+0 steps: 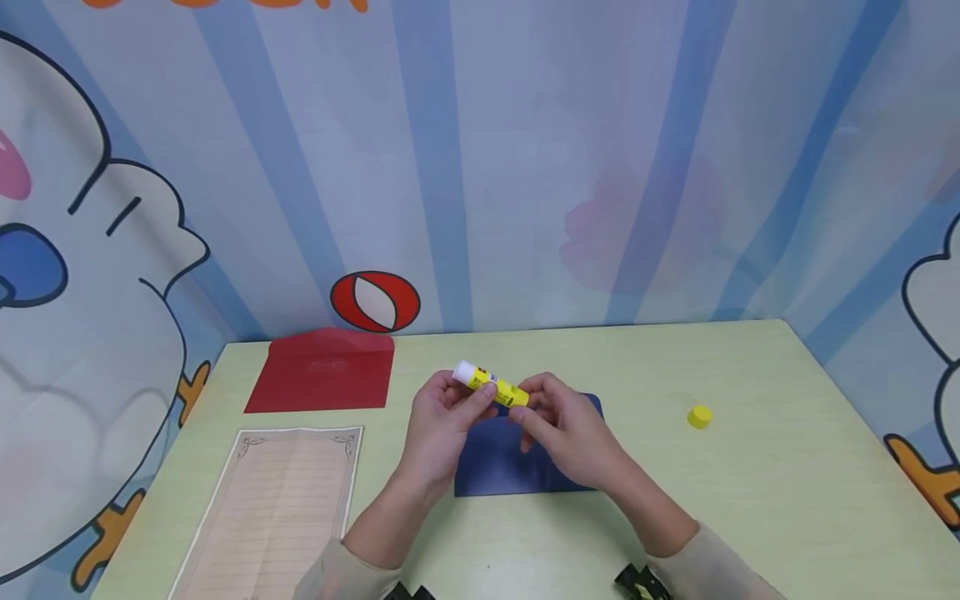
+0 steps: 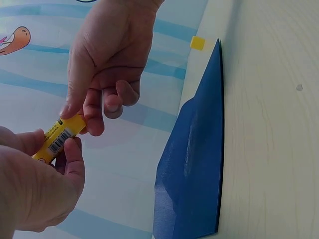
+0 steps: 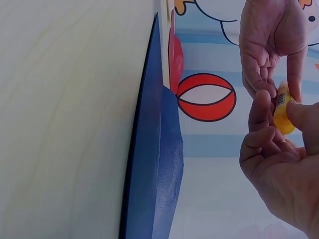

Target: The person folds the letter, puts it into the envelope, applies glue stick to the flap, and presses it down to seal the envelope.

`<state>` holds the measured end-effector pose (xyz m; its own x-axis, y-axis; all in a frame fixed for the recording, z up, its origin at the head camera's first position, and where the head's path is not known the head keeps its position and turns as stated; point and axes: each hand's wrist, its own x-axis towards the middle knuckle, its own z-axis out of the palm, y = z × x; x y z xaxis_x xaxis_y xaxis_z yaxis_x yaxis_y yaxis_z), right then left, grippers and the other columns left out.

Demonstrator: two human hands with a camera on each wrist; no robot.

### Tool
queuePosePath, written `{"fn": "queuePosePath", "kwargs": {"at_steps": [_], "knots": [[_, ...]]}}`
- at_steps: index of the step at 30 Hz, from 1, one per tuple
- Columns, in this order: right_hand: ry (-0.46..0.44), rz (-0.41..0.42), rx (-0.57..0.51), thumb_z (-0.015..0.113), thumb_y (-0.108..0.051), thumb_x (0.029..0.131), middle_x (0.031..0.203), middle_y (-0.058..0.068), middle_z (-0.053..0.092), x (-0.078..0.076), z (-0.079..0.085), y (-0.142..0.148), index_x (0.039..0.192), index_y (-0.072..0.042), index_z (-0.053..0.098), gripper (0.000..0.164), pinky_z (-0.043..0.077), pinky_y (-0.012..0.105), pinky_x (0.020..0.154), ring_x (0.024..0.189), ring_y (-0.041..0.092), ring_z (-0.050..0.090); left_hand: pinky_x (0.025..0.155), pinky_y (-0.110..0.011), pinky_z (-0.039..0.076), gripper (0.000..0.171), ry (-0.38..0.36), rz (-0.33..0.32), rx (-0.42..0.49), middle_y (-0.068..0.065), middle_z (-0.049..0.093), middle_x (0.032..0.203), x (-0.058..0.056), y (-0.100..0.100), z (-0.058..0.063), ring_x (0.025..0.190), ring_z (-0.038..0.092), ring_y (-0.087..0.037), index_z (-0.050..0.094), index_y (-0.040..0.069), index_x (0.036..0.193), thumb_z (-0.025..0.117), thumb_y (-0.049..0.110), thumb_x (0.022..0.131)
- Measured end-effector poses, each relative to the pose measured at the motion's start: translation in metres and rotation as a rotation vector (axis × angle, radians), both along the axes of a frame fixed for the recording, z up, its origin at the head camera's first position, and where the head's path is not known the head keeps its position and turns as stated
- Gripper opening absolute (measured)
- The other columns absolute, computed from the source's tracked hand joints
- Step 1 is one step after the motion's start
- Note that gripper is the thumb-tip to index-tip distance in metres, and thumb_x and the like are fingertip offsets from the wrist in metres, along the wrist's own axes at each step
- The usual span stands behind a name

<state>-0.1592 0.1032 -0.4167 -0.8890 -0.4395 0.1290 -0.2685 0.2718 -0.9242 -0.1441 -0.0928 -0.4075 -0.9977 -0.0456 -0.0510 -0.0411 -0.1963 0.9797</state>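
Glue stick [image 1: 501, 387] between curled fingers [image 2: 93, 117] of left hand [image 1: 442, 418] and right hand [image 1: 576, 433], above blue envelope [image 1: 498, 462]

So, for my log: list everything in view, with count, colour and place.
Table: 1, pale yellow-green, under the items
Backdrop: 1, mostly blue, behind the table
Cartoon prints: several, mixed colours, on the backdrop
Red envelope: 1, red, table's far left
Letter paper: 1, pale pink, nearer than the red envelope
Blue envelope: 1, dark blue, middle of table
Cap: 1, yellow, table's right side
Glue stick: 1, yellow with white end, above table
Black devices: 2, black, head view's bottom edge
Sleeves: 2, pale, on both forearms
Left hand: 1, bare, holding the glue stick
Right hand: 1, bare, pinching the glue stick
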Motion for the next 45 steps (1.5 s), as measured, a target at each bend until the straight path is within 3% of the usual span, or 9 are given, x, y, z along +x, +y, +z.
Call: {"fn": "queuePosePath", "kwargs": {"at_steps": [3,8,13,17,21,25,31,39,45], "knots": [[0.011,0.016,0.029,0.058,-0.025,0.112,0.091,0.011,0.071,-0.0003,0.0001,0.0007,0.126,-0.003,0.06,0.026,0.057,0.035,0.071,0.075,0.037,0.07,0.095,-0.036,0.06,0.036,0.0,-0.001,0.0,-0.015,0.071,0.124,0.0005,0.0003,0.0013,0.109,0.072,-0.025,0.058,0.001,0.126,0.078,0.015,0.099],[-0.006,0.048,0.022,0.047,-0.03,0.116,0.092,0.013,0.071,-0.0018,-0.0003,0.0023,0.123,-0.001,0.063,0.034,0.051,0.031,0.065,0.075,0.037,0.069,0.092,-0.032,0.06,0.037,0.002,-0.008,0.007,-0.017,0.071,0.123,0.0004,0.0007,0.002,0.107,0.072,-0.025,0.057,0.0,0.126,0.078,0.015,0.099],[-0.02,0.029,-0.009,0.062,-0.028,0.11,0.1,0.012,0.071,-0.0019,-0.0013,0.0017,0.134,-0.005,0.054,0.034,0.054,0.032,0.063,0.075,0.037,0.069,0.093,-0.031,0.06,0.037,0.003,-0.006,0.004,-0.017,0.07,0.125,0.0004,0.0008,0.0018,0.109,0.071,-0.025,0.057,-0.001,0.127,0.077,0.015,0.1],[0.007,-0.006,-0.012,0.071,-0.021,0.105,0.102,0.013,0.07,-0.0015,-0.002,0.0004,0.133,-0.007,0.051,0.037,0.056,0.032,0.061,0.074,0.042,0.068,0.094,-0.032,0.06,0.038,-0.003,-0.004,0.003,-0.017,0.069,0.126,0.0006,0.0012,0.0021,0.11,0.07,-0.025,0.057,-0.001,0.127,0.077,0.015,0.1],[0.02,-0.009,-0.002,0.068,-0.018,0.106,0.099,0.017,0.071,-0.0007,-0.0009,0.0002,0.127,-0.005,0.055,0.028,0.058,0.036,0.066,0.074,0.042,0.068,0.093,-0.032,0.06,0.038,-0.007,-0.005,0.005,-0.017,0.069,0.126,0.0007,0.0016,0.0022,0.109,0.071,-0.025,0.057,0.0,0.127,0.078,0.016,0.099],[0.027,0.011,0.025,0.061,-0.021,0.11,0.092,0.011,0.072,-0.0002,-0.0001,0.0011,0.126,-0.005,0.058,0.023,0.056,0.035,0.071,0.075,0.038,0.069,0.093,-0.031,0.06,0.039,-0.011,-0.003,0.001,-0.016,0.069,0.125,0.0011,0.0014,0.0025,0.11,0.071,-0.025,0.057,0.001,0.127,0.078,0.016,0.099],[0.039,0.03,0.058,0.054,-0.028,0.113,0.095,0.01,0.073,-0.001,-0.0006,0.0021,0.125,-0.005,0.063,0.027,0.057,0.039,0.081,0.075,0.034,0.07,0.094,-0.033,0.06,0.039,-0.01,-0.002,-0.004,-0.016,0.07,0.125,0.0012,0.001,0.0019,0.108,0.072,-0.024,0.057,0.001,0.126,0.079,0.017,0.099],[-0.032,0.023,-0.067,0.07,-0.02,0.106,0.107,0.013,0.07,-0.0004,-0.0014,0.0005,0.142,-0.006,0.048,0.045,0.061,0.045,0.075,0.076,0.033,0.07,0.093,-0.032,0.06,0.04,-0.005,-0.008,-0.005,-0.015,0.07,0.124,0.0016,0.0011,0.0015,0.109,0.071,-0.025,0.058,0.001,0.126,0.08,0.019,0.098],[-0.021,0.001,-0.132,0.069,-0.015,0.106,0.109,0.021,0.068,-0.0002,-0.0006,-0.0002,0.132,-0.01,0.054,0.03,0.062,0.049,0.075,0.075,0.039,0.068,0.091,-0.032,0.06,0.041,-0.026,-0.027,0.024,-0.013,0.071,0.124,0.0021,0.0003,0.0022,0.109,0.069,-0.025,0.059,0.003,0.125,0.082,0.02,0.096]]}}
